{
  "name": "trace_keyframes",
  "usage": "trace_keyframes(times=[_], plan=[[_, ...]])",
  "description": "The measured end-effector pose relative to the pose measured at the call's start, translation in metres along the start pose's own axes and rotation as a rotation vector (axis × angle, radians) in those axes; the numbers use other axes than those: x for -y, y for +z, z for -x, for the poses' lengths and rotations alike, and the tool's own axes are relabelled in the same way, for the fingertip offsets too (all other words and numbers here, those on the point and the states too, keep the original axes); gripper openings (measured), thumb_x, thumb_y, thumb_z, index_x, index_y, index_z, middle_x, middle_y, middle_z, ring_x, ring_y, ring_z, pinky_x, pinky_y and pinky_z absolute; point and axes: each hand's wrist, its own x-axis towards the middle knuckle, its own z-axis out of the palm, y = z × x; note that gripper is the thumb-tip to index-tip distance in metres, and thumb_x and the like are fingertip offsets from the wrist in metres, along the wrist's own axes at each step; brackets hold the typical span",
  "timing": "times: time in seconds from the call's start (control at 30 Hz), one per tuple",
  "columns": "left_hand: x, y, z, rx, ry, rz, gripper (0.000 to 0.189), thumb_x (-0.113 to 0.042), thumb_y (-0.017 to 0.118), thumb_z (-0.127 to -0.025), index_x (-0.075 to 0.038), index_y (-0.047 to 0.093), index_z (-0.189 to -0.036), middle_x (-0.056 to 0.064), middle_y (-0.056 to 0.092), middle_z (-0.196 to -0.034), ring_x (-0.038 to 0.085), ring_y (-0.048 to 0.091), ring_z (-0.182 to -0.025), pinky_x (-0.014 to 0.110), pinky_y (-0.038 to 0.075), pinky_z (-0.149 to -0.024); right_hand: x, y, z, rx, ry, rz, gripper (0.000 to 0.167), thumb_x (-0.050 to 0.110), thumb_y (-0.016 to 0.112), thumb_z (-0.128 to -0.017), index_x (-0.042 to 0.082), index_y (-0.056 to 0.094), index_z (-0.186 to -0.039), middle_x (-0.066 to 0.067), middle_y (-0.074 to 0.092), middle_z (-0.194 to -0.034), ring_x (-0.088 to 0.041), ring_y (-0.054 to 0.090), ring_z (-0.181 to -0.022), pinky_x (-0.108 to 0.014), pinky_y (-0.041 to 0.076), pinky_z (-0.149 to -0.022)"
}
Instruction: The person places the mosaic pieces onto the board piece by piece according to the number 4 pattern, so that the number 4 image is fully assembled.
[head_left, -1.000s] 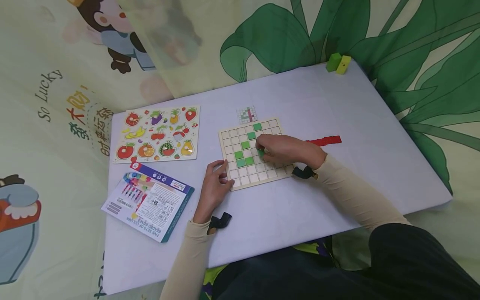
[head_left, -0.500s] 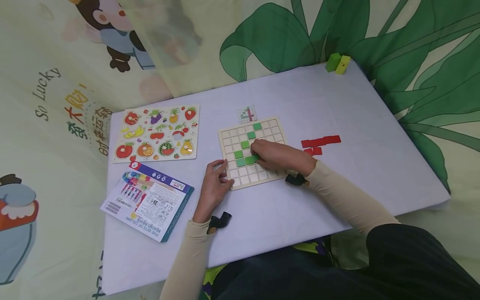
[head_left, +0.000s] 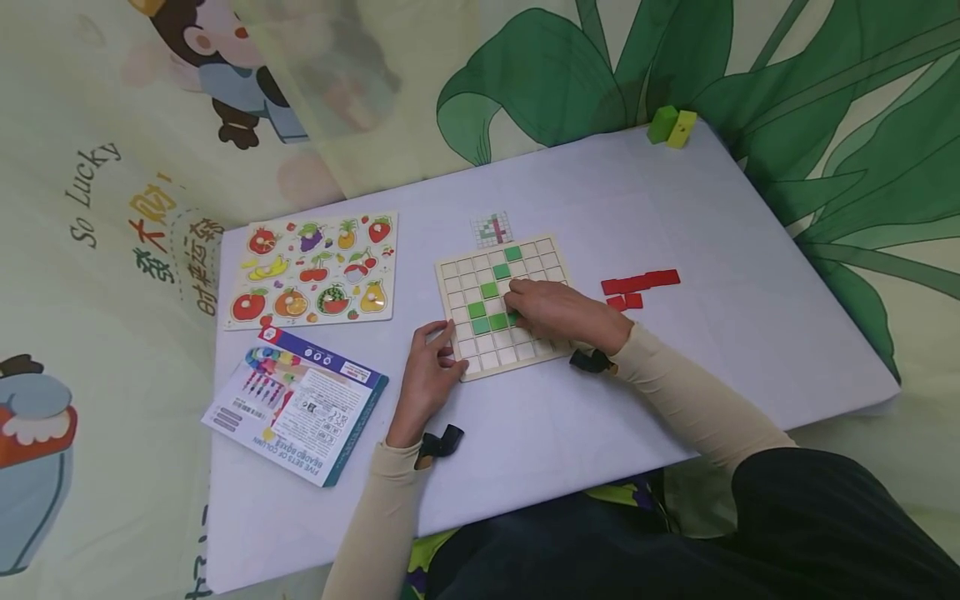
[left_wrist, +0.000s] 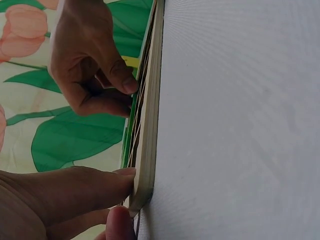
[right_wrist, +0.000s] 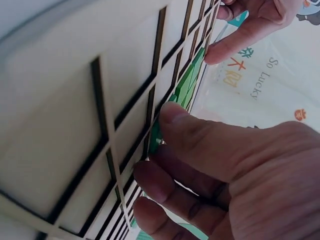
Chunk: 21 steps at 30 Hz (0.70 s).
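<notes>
A square wooden grid board [head_left: 501, 357] with pale cells lies on the white table. Several green tiles [head_left: 480, 325] sit in its cells, forming a diagonal and a short row. My right hand [head_left: 558, 310] is over the middle of the board, thumb and fingers pinching a green tile [right_wrist: 155, 137] at a cell in that row; the fingers hide part of it. My left hand [head_left: 427, 375] rests at the board's left side, fingertips touching its edge and near corner. In the left wrist view, the thumb [left_wrist: 95, 187] lies against the board's edge.
A small printed pattern card [head_left: 491, 228] lies behind the board. Red tiles [head_left: 640, 283] lie to the right. On the left are a fruit puzzle board [head_left: 311, 271] and a boxed set [head_left: 296, 408]. Green and yellow blocks [head_left: 672, 127] stand at the far right corner.
My right hand has moved left across the board with the green tile, to beside the row of green tiles, uncovering red tiles on the right. My left hand has stayed in place.
</notes>
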Motion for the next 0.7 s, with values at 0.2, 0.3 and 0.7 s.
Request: trace_keyframes(times=[0.2, 0.3, 0.7], plan=[[-0.0005, 0.0004, 0.0007, 0.007, -0.007, 0.0, 0.078, 0.001, 0.078, -0.092, -0.008, 0.044, -0.161, 0.007, 0.038, -0.166, 0.024, 0.064, -0.108, 0.035, 0.06, -0.087, 0.0001, 0.0001, -0.0017, 0.004, -0.006, 0.017, 0.024, 0.016, 0.083, -0.093, 0.009, 0.073, -0.114, -0.003, 0.063, -0.096, -0.017, 0.057, -0.085, -0.029, 0.054, -0.079], [-0.0015, -0.0004, 0.0014, 0.009, -0.017, 0.001, 0.078, 0.0, 0.078, -0.093, -0.009, 0.043, -0.162, 0.006, 0.037, -0.166, 0.023, 0.064, -0.108, 0.035, 0.06, -0.087, 0.0014, 0.0007, -0.0033, 0.002, -0.014, 0.008, 0.02, 0.012, 0.081, -0.095, 0.008, 0.072, -0.113, -0.003, 0.063, -0.095, -0.017, 0.057, -0.087, -0.029, 0.055, -0.08], [-0.0023, -0.0008, 0.0013, 0.011, -0.03, -0.008, 0.077, -0.001, 0.078, -0.093, -0.009, 0.043, -0.162, 0.005, 0.038, -0.166, 0.024, 0.065, -0.109, 0.035, 0.06, -0.089, 0.0, 0.0022, 0.0003, 0.011, 0.034, -0.168, 0.026, 0.013, 0.079, -0.097, 0.008, 0.07, -0.121, -0.004, 0.063, -0.106, -0.017, 0.061, -0.096, -0.027, 0.06, -0.086]])
